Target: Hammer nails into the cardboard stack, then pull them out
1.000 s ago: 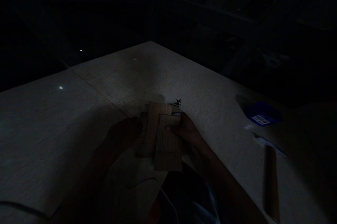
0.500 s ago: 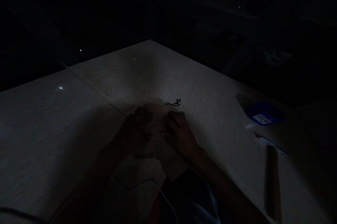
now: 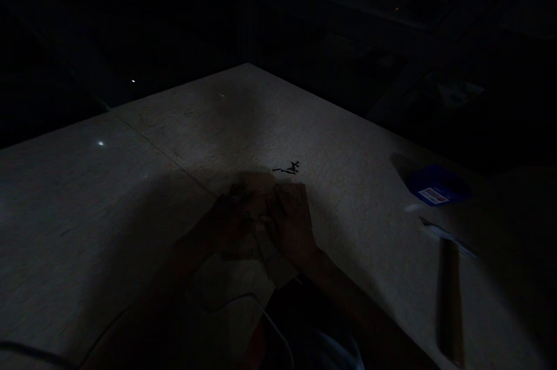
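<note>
Flat, thin brownish pieces, wood or cardboard, lie together on the table before me; the dimness hides which. My right hand [image 3: 289, 222] rests over the right-hand piece [image 3: 278, 271], fingers bent and pressed onto it, thumb side towards the left. My left hand [image 3: 232, 216] is very dark, its fingers curled over the left side of the pieces, close to the right fingertips. A paler far part [image 3: 257, 180] of the pieces shows between the hands. Just beyond lie several dark nails or screws [image 3: 289, 169] in a small heap.
A hammer [image 3: 450, 294] with a wooden handle lies at the right. Behind it sits a blue container [image 3: 438, 184] with a white label. A thin cable [image 3: 243, 297] runs across the near side. The pale table [image 3: 183, 126] has a far corner; darkness surrounds it.
My right hand has shifted slightly left and nearer, uncovering the far right corner of the piece. My left hand has edged right, so the hands are closer together. The hammer and container stay put.
</note>
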`<state>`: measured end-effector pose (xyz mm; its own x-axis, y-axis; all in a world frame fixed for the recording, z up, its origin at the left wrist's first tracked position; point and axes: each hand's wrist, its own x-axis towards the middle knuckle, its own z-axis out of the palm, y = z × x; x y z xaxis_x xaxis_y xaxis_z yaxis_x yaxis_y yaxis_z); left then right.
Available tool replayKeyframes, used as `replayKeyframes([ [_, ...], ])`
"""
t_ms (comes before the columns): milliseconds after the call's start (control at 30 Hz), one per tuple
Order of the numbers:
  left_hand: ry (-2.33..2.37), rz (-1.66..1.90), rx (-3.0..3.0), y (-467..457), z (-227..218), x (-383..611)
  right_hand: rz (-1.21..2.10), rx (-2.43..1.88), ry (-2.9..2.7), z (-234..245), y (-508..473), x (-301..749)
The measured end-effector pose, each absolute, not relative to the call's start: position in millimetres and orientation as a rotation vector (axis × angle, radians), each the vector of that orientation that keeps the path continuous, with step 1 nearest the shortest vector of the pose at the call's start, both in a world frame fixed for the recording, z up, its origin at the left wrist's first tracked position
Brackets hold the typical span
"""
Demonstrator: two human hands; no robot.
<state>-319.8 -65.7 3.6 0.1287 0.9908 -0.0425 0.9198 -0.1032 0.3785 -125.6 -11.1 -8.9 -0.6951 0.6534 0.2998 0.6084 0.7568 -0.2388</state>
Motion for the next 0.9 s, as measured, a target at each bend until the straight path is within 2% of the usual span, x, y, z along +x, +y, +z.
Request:
replayKeyframes([
  [300,1.817,0.507,2.106,-62,-15,-323,0.209,-1.213,-2.738,22,-31,-141],
  [500,1.830,0.548,2.135,-61,-30,-326,0.245,-1.208,-2.685,8,-21,-129],
  [667,1.770,0.497,2.180,-60,-22,-333,0.418,-1.153,-2.602,-5,-8,-113],
  [900,1.741,0.414,2.201,-62,-6,-318,0.262,-0.985,-2.594,-23,-23,-88],
])
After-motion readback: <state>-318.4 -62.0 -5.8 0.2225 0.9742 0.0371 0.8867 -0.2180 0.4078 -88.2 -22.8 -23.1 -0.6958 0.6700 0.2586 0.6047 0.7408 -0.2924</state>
